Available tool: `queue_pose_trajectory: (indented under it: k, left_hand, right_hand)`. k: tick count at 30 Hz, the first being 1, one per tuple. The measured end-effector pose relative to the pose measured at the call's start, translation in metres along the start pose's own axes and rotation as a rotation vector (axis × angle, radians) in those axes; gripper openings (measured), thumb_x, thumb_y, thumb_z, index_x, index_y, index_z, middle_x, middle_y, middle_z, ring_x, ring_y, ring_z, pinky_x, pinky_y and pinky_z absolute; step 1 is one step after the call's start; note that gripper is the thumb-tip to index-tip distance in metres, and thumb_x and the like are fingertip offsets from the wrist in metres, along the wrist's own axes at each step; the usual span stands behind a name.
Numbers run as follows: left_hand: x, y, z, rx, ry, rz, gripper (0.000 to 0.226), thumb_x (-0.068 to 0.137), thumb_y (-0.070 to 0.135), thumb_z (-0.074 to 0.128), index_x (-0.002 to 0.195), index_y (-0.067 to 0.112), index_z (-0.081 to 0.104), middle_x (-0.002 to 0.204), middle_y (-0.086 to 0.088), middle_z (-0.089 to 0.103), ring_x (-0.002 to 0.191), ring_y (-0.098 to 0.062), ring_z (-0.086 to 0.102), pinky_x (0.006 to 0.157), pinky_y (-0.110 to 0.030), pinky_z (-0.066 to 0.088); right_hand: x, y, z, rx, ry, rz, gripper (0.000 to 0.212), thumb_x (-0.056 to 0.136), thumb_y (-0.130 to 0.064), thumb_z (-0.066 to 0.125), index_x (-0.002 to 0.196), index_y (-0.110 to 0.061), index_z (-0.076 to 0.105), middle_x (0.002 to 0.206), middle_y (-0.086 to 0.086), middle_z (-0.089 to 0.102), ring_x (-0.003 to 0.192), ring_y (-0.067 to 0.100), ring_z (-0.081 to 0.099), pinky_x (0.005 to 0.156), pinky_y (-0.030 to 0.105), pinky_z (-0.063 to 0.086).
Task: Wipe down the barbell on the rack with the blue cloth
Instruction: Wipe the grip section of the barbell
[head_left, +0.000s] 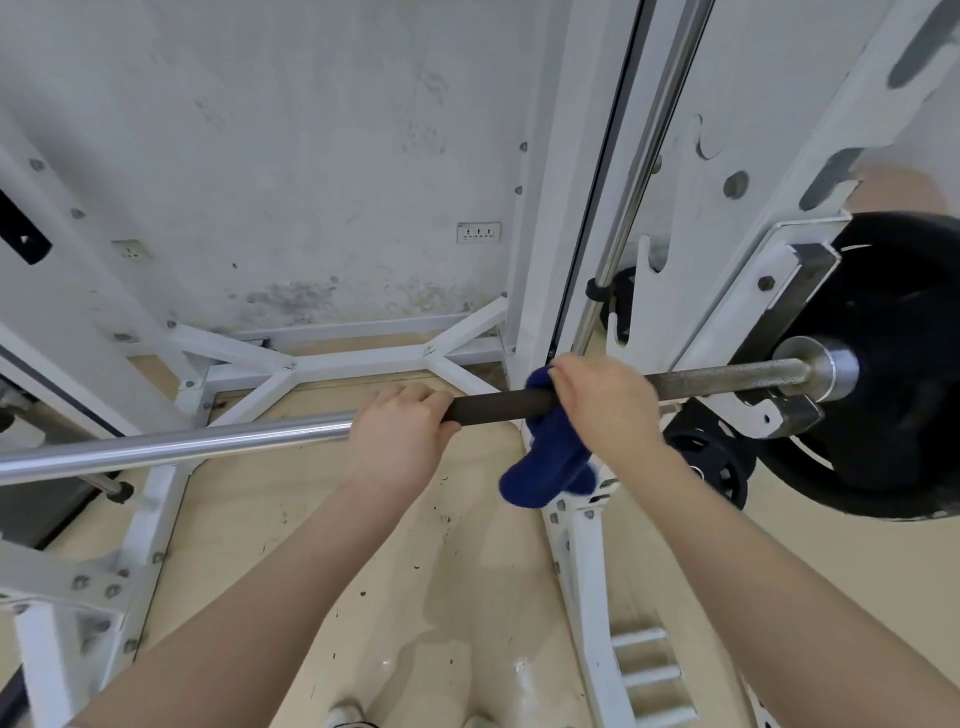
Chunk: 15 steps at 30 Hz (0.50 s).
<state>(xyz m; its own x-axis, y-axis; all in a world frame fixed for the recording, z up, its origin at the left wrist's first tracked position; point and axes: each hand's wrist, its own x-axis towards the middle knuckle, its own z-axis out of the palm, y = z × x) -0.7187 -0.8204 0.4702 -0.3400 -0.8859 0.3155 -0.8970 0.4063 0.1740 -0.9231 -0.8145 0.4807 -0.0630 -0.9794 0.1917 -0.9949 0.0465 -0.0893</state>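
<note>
At your far left the barbell (182, 441) runs as a smooth, polished chrome tube, crossing in front of the white painted steel rack (171, 364) with its bolted square beams. Your left hand (400, 431) wraps over the bar where the shine gives way to a darker, matte section, fingers curled round it. Just to the right, the blue cloth (550, 457) is bunched around the bar, a soft, fuzzy wad whose loose end hangs below in a rounded lump. Your right hand (602, 402) clamps the cloth against the bar, fingers folded over the top. Past that hand the shaft turns grey and rough-looking, then meets a bright steel collar and a round black weight plate (893, 364). A smaller black plate (711, 462) sits lower by the rack upright.
</note>
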Motion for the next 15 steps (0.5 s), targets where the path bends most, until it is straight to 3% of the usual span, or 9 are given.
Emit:
queue_pose_trajectory:
  k: [3, 5, 7, 9, 11, 13, 15]
  left_hand:
    - [-0.004, -0.001, -0.002, -0.004, -0.003, 0.022, 0.016, 0.063, 0.016, 0.08, 0.073, 0.01, 0.069, 0.06, -0.003, 0.066, 0.056, -0.03, 0.061, 0.054, -0.033, 0.047]
    - [-0.008, -0.002, -0.008, -0.039, -0.028, 0.04, 0.013, 0.075, 0.023, 0.063, 0.076, 0.012, 0.068, 0.063, 0.0, 0.067, 0.06, -0.028, 0.061, 0.055, -0.032, 0.046]
    - [-0.008, -0.007, -0.015, -0.194, -0.085, -0.004, 0.028, 0.079, 0.029, 0.043, 0.076, 0.012, 0.065, 0.064, 0.001, 0.064, 0.065, -0.026, 0.059, 0.054, -0.033, 0.047]
    - [-0.01, -0.019, -0.019, -0.275, -0.098, -0.054, 0.029, 0.078, 0.026, 0.04, 0.074, 0.012, 0.064, 0.066, 0.001, 0.062, 0.07, -0.027, 0.058, 0.055, -0.038, 0.05]
    - [-0.015, -0.035, -0.024, -0.219, -0.024, -0.019, 0.028, 0.077, 0.024, 0.042, 0.078, 0.013, 0.068, 0.073, 0.0, 0.067, 0.076, -0.028, 0.061, 0.06, -0.038, 0.053]
    - [-0.02, -0.052, -0.027, -0.105, 0.034, 0.018, 0.015, 0.074, 0.016, 0.06, 0.083, 0.012, 0.071, 0.079, -0.002, 0.071, 0.081, -0.033, 0.063, 0.068, -0.041, 0.052]
    - [-0.024, -0.065, -0.025, -0.055, 0.029, -0.018, 0.02, 0.066, 0.011, 0.078, 0.086, 0.011, 0.073, 0.084, -0.005, 0.071, 0.089, -0.038, 0.062, 0.074, -0.047, 0.049]
  right_hand:
    - [0.005, 0.0, -0.004, 0.056, 0.051, 0.279, 0.03, 0.098, -0.031, 0.037, 0.095, -0.012, 0.06, 0.083, 0.007, 0.064, 0.078, 0.029, 0.061, 0.063, 0.033, 0.045]
    - [0.01, -0.038, 0.001, -0.027, 0.025, 0.21, 0.022, 0.097, -0.022, 0.041, 0.093, -0.01, 0.059, 0.078, 0.005, 0.06, 0.07, 0.027, 0.06, 0.059, 0.031, 0.044]
    - [0.007, -0.089, 0.006, 0.04, -0.034, 0.081, 0.021, 0.097, -0.023, 0.042, 0.093, -0.01, 0.059, 0.08, 0.004, 0.059, 0.069, 0.024, 0.06, 0.055, 0.029, 0.041]
    - [0.003, -0.116, 0.002, 0.122, -0.049, -0.004, 0.013, 0.089, -0.022, 0.059, 0.081, -0.012, 0.061, 0.074, 0.002, 0.062, 0.061, 0.024, 0.063, 0.045, 0.023, 0.028]
    - [0.003, -0.109, 0.0, 0.036, 0.041, -0.106, 0.015, 0.081, -0.027, 0.07, 0.075, -0.015, 0.063, 0.069, 0.001, 0.063, 0.056, 0.023, 0.062, 0.045, 0.021, 0.024]
    - [0.005, -0.089, 0.0, -0.004, 0.011, -0.106, 0.022, 0.093, -0.034, 0.052, 0.09, -0.015, 0.064, 0.087, 0.005, 0.066, 0.076, 0.028, 0.065, 0.058, 0.028, 0.034]
    - [0.009, -0.08, 0.004, 0.045, 0.093, 0.002, 0.033, 0.098, -0.035, 0.041, 0.089, -0.011, 0.063, 0.086, 0.007, 0.067, 0.077, 0.031, 0.065, 0.059, 0.03, 0.036]
